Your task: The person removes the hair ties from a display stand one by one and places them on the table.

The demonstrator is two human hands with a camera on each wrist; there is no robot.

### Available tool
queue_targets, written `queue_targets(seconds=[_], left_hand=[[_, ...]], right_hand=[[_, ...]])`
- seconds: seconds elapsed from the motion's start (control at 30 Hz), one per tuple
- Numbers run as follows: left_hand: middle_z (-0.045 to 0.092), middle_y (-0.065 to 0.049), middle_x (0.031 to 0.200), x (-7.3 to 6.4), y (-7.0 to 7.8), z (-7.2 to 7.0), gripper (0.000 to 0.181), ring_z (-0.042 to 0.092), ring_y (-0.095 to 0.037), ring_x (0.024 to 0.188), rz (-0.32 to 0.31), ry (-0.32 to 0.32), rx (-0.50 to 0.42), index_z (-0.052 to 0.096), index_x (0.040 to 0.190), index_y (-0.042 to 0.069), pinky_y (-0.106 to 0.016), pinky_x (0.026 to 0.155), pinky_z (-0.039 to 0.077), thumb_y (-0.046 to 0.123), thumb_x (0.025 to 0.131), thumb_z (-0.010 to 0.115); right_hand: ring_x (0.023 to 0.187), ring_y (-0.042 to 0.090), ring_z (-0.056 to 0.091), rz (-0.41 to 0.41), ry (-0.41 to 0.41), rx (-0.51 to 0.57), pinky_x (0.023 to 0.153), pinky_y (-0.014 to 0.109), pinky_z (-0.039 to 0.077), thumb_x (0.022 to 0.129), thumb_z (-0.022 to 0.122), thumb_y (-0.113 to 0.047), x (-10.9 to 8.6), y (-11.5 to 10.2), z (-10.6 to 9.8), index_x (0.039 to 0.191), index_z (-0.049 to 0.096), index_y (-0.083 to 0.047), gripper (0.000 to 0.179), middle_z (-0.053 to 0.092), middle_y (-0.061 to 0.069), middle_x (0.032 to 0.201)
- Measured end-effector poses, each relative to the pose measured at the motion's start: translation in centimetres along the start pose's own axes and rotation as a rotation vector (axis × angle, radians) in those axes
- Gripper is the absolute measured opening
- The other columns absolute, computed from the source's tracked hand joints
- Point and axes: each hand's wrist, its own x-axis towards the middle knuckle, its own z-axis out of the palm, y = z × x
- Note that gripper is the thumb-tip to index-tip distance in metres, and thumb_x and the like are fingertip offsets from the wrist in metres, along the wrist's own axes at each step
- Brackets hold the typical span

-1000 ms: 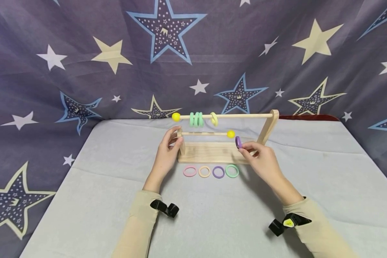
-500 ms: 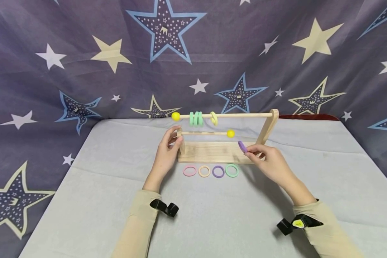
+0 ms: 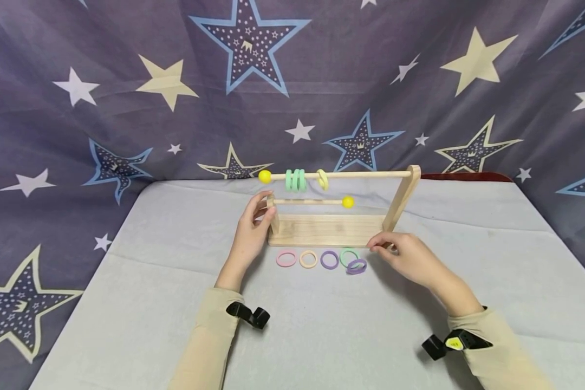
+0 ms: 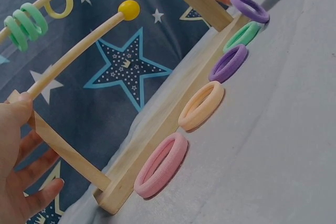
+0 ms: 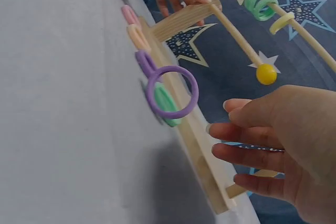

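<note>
**Two Hands at the Ring Stand, Right Hand Unloaded**

On my feeds, the person's left hand (image 3: 253, 225) pinches the top of the short post (image 4: 71, 153) between thumb and fingers. The right hand (image 3: 407, 254) holds nothing; I read its fingers as extended, thumb close to the index finger, beside the front edge of the wooden base (image 3: 329, 230).

The tilted purple ring (image 5: 195, 93) is apart from the right hand. In my head view it overlaps the green ring (image 4: 249, 38); I cannot tell whether the two touch. Leftward from there, I locate the flat purple ring (image 4: 235, 67), the peach ring (image 4: 207, 113) and the pink ring (image 4: 172, 170), in a row on the grey cloth (image 3: 297, 336).

The upper rod (image 3: 365, 175) carries three green rings (image 3: 296, 180) and one yellow ring (image 5: 282, 22). The lower rod (image 3: 312, 202) ends in a yellow ball (image 3: 348, 202).
</note>
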Motion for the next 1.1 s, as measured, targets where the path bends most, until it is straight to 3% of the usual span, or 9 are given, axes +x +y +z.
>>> queue_targets(seconds=[0.53,0.87,1.1], left_hand=[[0.056,-0.023,0.133,-0.1,0.0,0.1,0.043,0.055,-0.033,0.122,0.005,0.005,0.002,0.048,0.143,0.005,-0.037,0.089,0.043,0.015,0.102,0.056],[0.056,-0.023,0.132,0.0,0.1,0.1,0.043,0.055,-0.033,0.122,0.007,0.003,-0.003,0.047,0.143,0.005,-0.037,0.088,0.043,0.015,0.102,0.055],[0.056,-0.023,0.132,0.0,0.1,0.0,0.042,0.056,-0.033,0.121,0.013,0.003,-0.003,0.048,0.143,0.005,-0.035,0.087,0.044,0.015,0.102,0.056]], right_hand=[[0.077,0.004,0.06,-0.048,-0.06,-0.04,0.075,0.036,0.051,0.087,0.076,-0.012,-0.3,0.0,1.6,0.095,0.075,-0.015,0.008,0.067,-0.014,0.081],[0.069,0.005,0.055,0.075,-0.046,-0.143,0.067,0.035,0.046,0.085,0.079,-0.021,0.3,-0.7,2.4,0.088,0.074,-0.02,0.006,0.062,-0.014,0.074],[0.064,0.007,0.051,0.115,-0.047,-0.201,0.061,0.036,0.043,0.085,0.079,-0.023,0.8,-1.2,2.7,0.08,0.071,-0.022,0.009,0.059,-0.013,0.069]])
